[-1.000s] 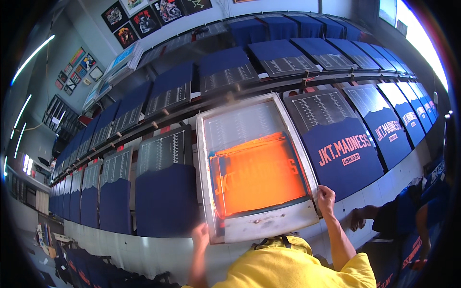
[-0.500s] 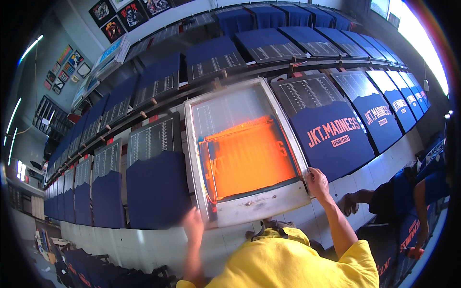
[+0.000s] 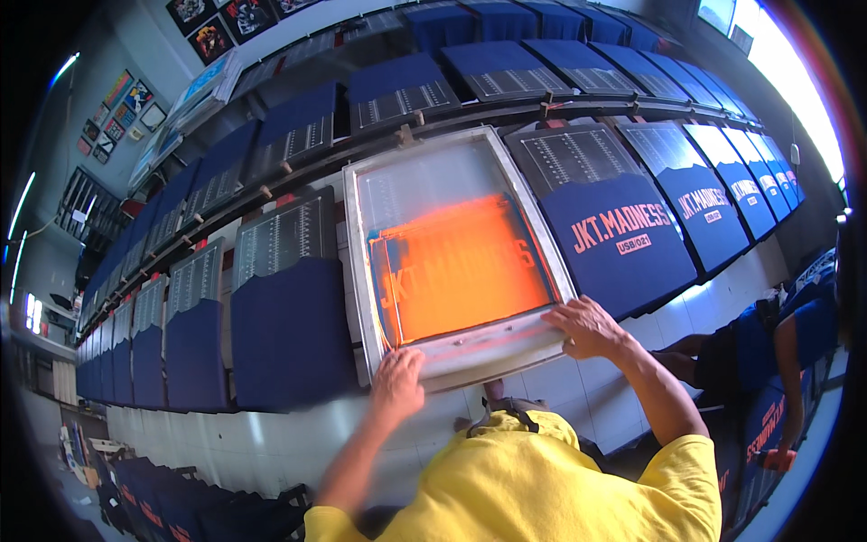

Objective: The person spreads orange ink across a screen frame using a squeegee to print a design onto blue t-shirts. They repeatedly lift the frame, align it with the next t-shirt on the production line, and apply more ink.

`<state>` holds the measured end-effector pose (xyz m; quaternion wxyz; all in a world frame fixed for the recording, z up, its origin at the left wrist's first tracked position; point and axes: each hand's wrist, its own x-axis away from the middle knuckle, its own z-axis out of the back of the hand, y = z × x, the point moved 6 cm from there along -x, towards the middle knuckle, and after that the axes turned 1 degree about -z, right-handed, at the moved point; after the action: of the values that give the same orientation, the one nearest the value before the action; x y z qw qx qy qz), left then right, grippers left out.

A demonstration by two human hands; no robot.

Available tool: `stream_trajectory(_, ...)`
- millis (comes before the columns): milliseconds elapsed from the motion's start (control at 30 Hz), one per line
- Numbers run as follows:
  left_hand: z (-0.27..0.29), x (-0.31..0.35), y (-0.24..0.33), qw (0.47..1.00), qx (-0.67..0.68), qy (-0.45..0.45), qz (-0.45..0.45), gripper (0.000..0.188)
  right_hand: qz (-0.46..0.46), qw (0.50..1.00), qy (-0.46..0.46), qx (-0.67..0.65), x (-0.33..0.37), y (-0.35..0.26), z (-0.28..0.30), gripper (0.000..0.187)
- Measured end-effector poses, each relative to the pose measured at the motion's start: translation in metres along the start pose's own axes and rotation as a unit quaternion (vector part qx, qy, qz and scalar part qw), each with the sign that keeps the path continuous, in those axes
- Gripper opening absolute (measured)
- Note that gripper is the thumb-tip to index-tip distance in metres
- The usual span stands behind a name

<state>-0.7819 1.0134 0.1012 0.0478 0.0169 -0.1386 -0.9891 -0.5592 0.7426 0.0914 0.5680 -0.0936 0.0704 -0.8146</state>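
Observation:
A silkscreen frame [image 3: 535, 203] with a pale rim lies over one of the dark printing boards in front of me. Bright orange ink [image 3: 470, 280] covers much of its mesh, and lettering shows faintly through it. Across the near end of the frame lies a long pale squeegee [image 3: 479, 350] with small bolts in its side. My left hand [image 3: 397, 387] has its fingers curled at the squeegee's left end, by the frame's near left corner. At the right end, my right hand [image 3: 589, 328] grips with its fingers over the top. Both thumbs are largely hidden.
A navy shirt with orange print [image 3: 623, 230] lies on the board to the right, and a plain navy shirt [image 3: 291, 339] to the left. More shirt-covered boards [image 3: 506, 70] line the far row. A co-worker [image 3: 768, 348] in blue is at the right.
My left hand has come up to the squeegee's left end, and my right hand has shifted inward from the frame's side onto its right end. The squeegee has tilted.

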Motion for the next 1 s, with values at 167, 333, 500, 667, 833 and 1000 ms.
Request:
stream_trajectory(167,0.012,-0.055,-0.021,0.993,-0.017,-0.083,0.077,0.039,-0.087,0.996,0.001,0.015,-0.039,0.026,0.003,0.027)
stream_trajectory(333,0.028,-0.053,-0.02,0.998,-0.004,0.022,0.059,0.032,-0.048,0.99,0.135,0.014,-0.036,0.019,0.025,0.022)
stream_trajectory(500,0.007,-0.019,-0.012,0.997,-0.045,0.063,0.025,0.045,-0.046,0.988,0.147,-0.021,-0.005,-0.002,0.01,0.027)
stream_trajectory(667,-0.034,0.016,-0.001,0.984,-0.093,0.149,0.004,0.042,-0.032,0.976,0.214,0.033,0.014,-0.013,-0.018,0.029)
stream_trajectory(833,-0.034,-0.016,-0.015,0.979,-0.122,0.164,-0.01,0.037,-0.039,0.975,0.216,0.019,-0.017,0.015,-0.022,0.027)
stream_trajectory(1000,-0.024,-0.075,-0.05,0.979,-0.125,0.163,0.003,0.031,-0.026,0.98,0.197,0.023,-0.083,0.056,0.005,0.027)
